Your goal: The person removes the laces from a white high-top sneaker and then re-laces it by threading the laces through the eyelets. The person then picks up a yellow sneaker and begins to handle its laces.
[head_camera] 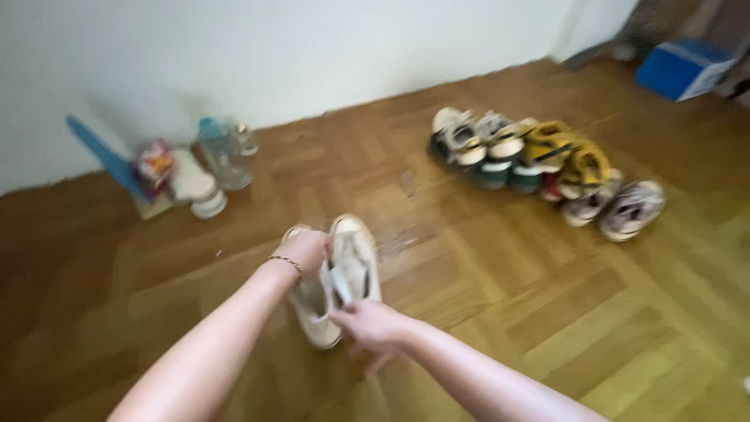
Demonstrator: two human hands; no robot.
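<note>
Head view: I hold a pair of cream canvas sneakers (336, 281) low over the parquet floor (547, 312), soles up and side by side. My left hand (306, 252), a thin bracelet (287, 262) at the wrist, is closed over the far shoe's edge; my right hand (371, 324) pinches the near shoe at its heel end. By my judgement the step in hand is carrying the pair, and the next move calls for a firm hold on both shoes together. A row of small shoes (547, 168) lies well apart to the right; a clear water bottle (226, 156) and a blurred clutter of tubs stand by the white wall (312, 47); a blue box (683, 69) sits in the far corner
</note>
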